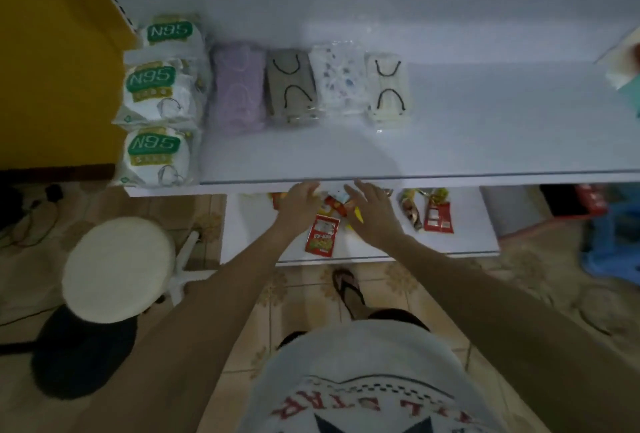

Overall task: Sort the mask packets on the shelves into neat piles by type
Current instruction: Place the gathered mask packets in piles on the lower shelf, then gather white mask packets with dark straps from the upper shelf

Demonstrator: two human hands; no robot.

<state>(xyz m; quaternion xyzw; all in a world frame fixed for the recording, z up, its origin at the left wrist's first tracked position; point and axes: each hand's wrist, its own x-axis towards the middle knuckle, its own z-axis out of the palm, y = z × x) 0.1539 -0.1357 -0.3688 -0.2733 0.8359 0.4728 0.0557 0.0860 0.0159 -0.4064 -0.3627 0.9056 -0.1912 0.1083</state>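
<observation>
On the upper shelf [450,142], three piles of white-and-green N95 packets [157,90] stand along the left edge. Beside them, in a row, lie a purple mask packet [237,86], a grey one [291,86], a patterned white one [337,76] and a cream one [388,90]. Both my hands reach onto the lower shelf [467,238], just under the upper shelf's front edge. My left hand [299,199] has bent fingers at a heap of small red packets [334,202]; its fingertips are hidden. My right hand [372,213] hovers over the heap with fingers spread.
More red packets [321,235] [438,216] and a brown wrapper [412,213] lie on the lower shelf. A round white stool [117,270] stands at the left on the tiled floor. A yellow wall [52,52] borders the shelves. Blue plastic stools [613,245] are at the right.
</observation>
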